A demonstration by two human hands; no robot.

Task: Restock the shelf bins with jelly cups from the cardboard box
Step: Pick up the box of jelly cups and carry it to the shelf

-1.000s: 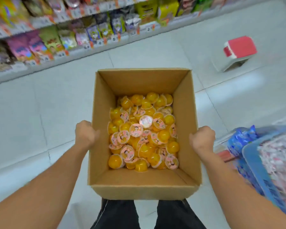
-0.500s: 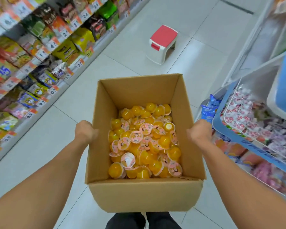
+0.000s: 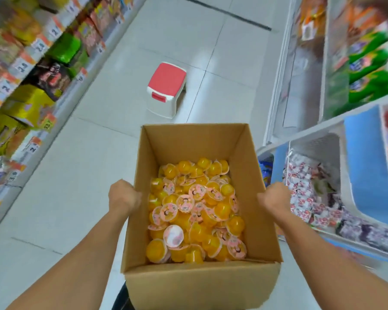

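Head view — both hands hold cardboard box; labels unreadable.

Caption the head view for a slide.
Both hands carry an open cardboard box of orange jelly cups down a shop aisle.

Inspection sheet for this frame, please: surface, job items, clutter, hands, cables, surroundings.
Surface: pale tiled shop floor.
Job's things: open brown cardboard box carried off the floor, holding a heap of orange jelly cups with pink lids; blue-lined shelf bin at right.
Clutter: red-topped white plastic step stool in the aisle.
Hands: left hand and right hand grip the box's sides.
Cables: nothing seen.
Surroundings: stocked snack shelves at left, blurred.
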